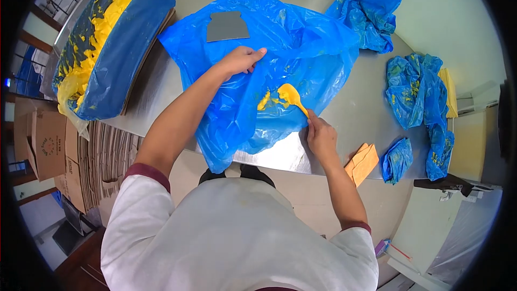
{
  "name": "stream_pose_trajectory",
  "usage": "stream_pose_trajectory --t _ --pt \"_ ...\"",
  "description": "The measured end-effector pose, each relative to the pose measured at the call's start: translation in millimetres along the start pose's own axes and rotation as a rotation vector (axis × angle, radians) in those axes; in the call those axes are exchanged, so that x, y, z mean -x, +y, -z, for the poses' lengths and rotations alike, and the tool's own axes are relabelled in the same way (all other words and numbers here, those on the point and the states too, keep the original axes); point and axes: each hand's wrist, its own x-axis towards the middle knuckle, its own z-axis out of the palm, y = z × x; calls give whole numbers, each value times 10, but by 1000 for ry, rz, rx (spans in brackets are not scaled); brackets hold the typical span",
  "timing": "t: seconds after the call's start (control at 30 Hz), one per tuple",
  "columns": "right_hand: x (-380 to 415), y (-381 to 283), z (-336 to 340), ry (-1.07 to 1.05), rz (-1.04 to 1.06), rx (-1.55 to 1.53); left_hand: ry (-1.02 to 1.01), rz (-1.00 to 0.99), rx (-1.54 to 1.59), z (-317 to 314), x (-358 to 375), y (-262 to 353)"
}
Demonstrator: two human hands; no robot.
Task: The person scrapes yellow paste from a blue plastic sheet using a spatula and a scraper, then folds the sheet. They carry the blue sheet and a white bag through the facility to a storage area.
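head view: near the frame's centre, our right hand grasps 1 yellow spoon by its handle, over the paste-smeared blue plastic bag; our left hand, upper middle, pinches the bag. we see 1 blue-lined container of yellow paste, upper left.

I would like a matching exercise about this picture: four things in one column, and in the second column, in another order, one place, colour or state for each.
Things:
1. spoon
2. flat piece
3. box
4. cardboard

Descriptions:
A. stands on the left part of the table, with yellow paste inside
B. grey, lying on the blue plastic
C. stacked at the left, lower than the tabletop
D. held in the right hand

Pairs: 1-D, 2-B, 3-A, 4-C
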Motion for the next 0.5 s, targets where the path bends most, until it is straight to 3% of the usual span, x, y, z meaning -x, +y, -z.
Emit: stream_pose_trajectory --t 0.03,0.13,0.23,0.33,0.43,0.5 --pt "11 -38 -29 17 3 40 -2 39 20 15 27 -17" --pt "42 -191 -25 -38 89 129 3 -191 -81 23 -75 -353" --pt "45 -229 29 -99 179 109 59 -254 -43 -9 -158 -499" --pt "59 89 -125 -149 108 -429 52 -226 -84 7 -165 -492" --pt "131 249 -124 -275 -368 -817 66 -226 -72 9 -127 -487" --pt "135 246 -96 -150 -304 -611 103 -234 -94 -8 -106 -506"
